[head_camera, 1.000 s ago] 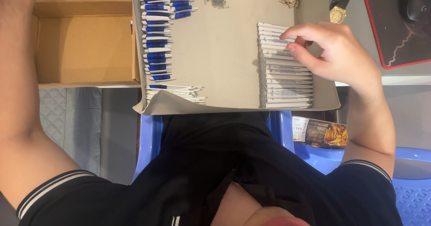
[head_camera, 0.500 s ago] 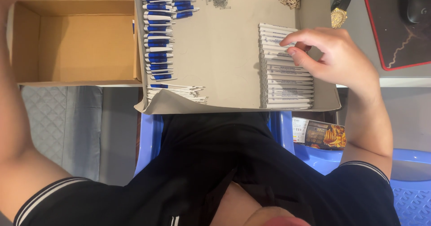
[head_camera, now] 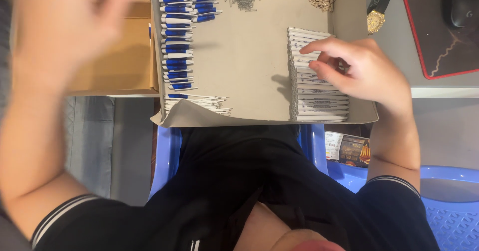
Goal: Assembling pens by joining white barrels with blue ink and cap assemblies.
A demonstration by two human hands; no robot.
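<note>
Hands: two | right hand [head_camera: 361, 71] fingers on white barrel row [head_camera: 317, 94] | boxes: two

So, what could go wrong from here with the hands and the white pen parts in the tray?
1. The right hand rests its fingers on the row of white pen barrels; a careless pull might push neighbouring barrels out of line.
2. The left hand is blurred above the cardboard box, close to the blue pen parts, and could perhaps knock them.
</note>
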